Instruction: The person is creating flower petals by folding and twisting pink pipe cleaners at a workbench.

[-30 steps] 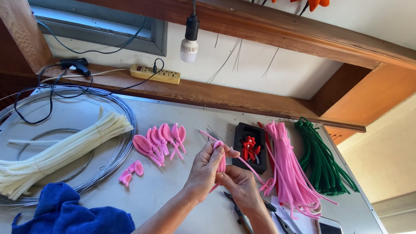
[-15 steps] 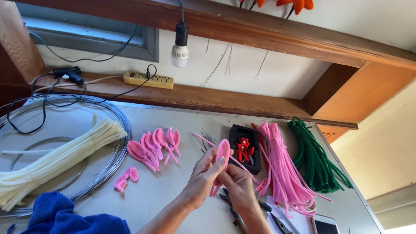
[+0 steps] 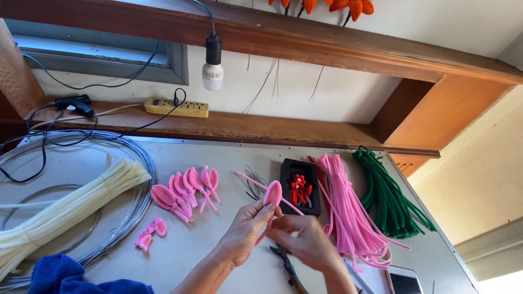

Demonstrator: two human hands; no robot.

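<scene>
Head view: your left hand (image 3: 246,231) pinches a pink pipe-cleaner petal (image 3: 272,194) between thumb and fingers, loop end up, its long pink stem slanting up-left past the hand. Your right hand (image 3: 306,241) is closed on the petal's lower stem, just beside the left hand, fingers touching it from the right; a bit blurred, so exact finger grip is hard to read.

Both hands sit over the grey table (image 3: 218,261), near its front edge. Pliers (image 3: 284,258) lie on the table under the right hand, partly hidden.

Left of the hands: a row of finished pink petals (image 3: 185,190), and a smaller pink piece (image 3: 150,233) nearer you. Further left, a bundle of cream pipe cleaners (image 3: 71,207) lies across coils of wire (image 3: 139,201). Blue cloth (image 3: 65,277) at bottom left.

Right of the hands: black tray (image 3: 289,169) w/ red bits in it, then a pink pipe-cleaner bundle (image 3: 346,204), then a green bundle (image 3: 387,193). Phone (image 3: 404,280) at bottom right corner.
</scene>
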